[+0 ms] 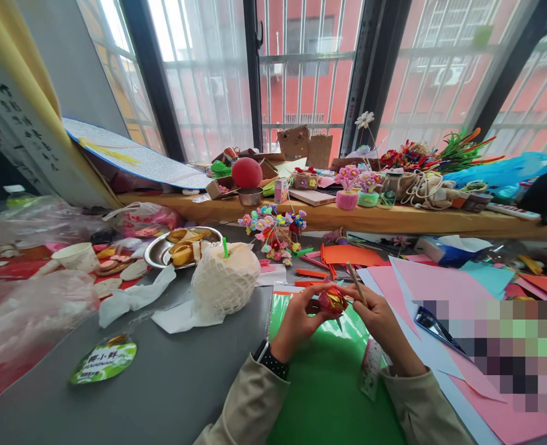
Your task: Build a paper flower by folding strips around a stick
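My left hand (305,318) is closed around a small red and gold folded-paper piece (332,301), shiny and shaped like a flower bud. It is held up above a green sheet (333,383). My right hand (370,315) meets it from the right, fingers closed on a thin brown stick (355,281) that slants up to the left. A narrow grey point (339,324) shows below the paper piece; what it belongs to is hidden. Under my right wrist lies a short patterned ruler (371,368).
A netted white coconut (227,281) with a green straw stands left, beside a metal bowl (152,252) holding banana peels. Coloured paper sheets (435,278) and a phone (440,330) lie right. Crafted flowers (275,228) stand ahead, before a crowded wooden ledge (199,213).
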A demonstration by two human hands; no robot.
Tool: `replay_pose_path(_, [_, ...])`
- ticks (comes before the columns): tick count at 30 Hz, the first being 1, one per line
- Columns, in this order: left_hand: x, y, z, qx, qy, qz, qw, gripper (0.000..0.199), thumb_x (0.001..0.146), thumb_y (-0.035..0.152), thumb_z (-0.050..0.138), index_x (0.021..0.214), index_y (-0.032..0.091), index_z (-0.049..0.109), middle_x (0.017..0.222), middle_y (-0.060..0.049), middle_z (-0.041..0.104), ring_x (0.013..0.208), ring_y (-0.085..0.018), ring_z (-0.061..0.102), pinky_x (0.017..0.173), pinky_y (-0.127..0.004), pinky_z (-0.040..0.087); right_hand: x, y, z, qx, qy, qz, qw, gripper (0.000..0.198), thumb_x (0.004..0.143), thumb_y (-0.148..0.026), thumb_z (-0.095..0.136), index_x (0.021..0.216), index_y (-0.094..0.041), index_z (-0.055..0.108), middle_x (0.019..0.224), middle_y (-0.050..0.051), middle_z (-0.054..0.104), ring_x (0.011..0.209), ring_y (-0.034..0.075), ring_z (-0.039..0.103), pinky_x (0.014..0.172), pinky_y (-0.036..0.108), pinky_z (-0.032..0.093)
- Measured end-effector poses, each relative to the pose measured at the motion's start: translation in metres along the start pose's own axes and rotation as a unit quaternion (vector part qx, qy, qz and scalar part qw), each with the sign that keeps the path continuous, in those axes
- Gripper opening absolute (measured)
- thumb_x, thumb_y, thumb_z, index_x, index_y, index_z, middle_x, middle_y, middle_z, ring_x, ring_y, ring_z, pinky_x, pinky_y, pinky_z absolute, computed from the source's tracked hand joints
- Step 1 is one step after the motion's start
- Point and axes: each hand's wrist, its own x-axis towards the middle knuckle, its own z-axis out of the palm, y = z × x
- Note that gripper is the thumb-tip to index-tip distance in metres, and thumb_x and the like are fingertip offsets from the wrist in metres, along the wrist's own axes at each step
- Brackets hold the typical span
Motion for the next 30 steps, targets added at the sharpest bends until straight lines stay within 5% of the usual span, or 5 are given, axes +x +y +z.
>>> replay_pose_path(8, [0.003,-0.001,0.001,-0.082,0.019,-0.039,0.996,0.049,0.062,0.024,0.065,0.107,0.018,0.046,0.093,-0.006,0.061,0.081,-0.018,0.061,0.075,-0.033,0.049,0.0,0.0,0.006,-0.017,0.047,0.017,0.999,0.043,0.067,-0.013,0.037,0.104,-0.02,0.058,0.095,0.003,0.063,0.088,0.021,0.055,0.075,0.033,0.043])
replay_pose_path(20, [0.004,-0.004,0.001,-0.144,0.01,-0.029,0.989,0.055,0.059,0.021,0.067,0.109,0.023,0.042,0.101,-0.004,0.053,0.079,-0.017,0.061,0.072,-0.032,0.05,0.001,0.001,-0.004,0.02,0.007,0.002,1.0,0.033,0.069,-0.016,0.041,0.092,-0.021,0.065,0.098,0.004,0.061,0.094,0.02,0.053,0.078,0.031,0.041])
replay_pose_path(26, [0.005,0.001,-0.007,-0.165,-0.052,-0.088,0.981,0.047,0.062,0.024,0.065,0.104,0.019,0.045,0.094,-0.005,0.058,0.078,-0.018,0.061,0.068,-0.028,0.048,0.001,-0.005,-0.008,-0.017,0.074,0.021,0.997,0.035,0.075,-0.026,0.046,0.108,-0.02,0.053,0.091,0.004,0.057,0.049,0.009,0.045,0.047,0.023,0.038])
replay_pose_path(30, [0.005,0.004,-0.009,-0.178,-0.055,-0.098,0.978,0.048,0.061,0.025,0.065,0.105,0.019,0.047,0.097,-0.006,0.056,0.075,-0.016,0.061,0.062,-0.024,0.047,0.003,-0.001,-0.006,-0.043,0.052,0.014,0.998,0.028,0.075,-0.035,0.048,0.093,-0.017,0.059,0.08,0.003,0.058,0.051,0.01,0.045,0.047,0.023,0.037])
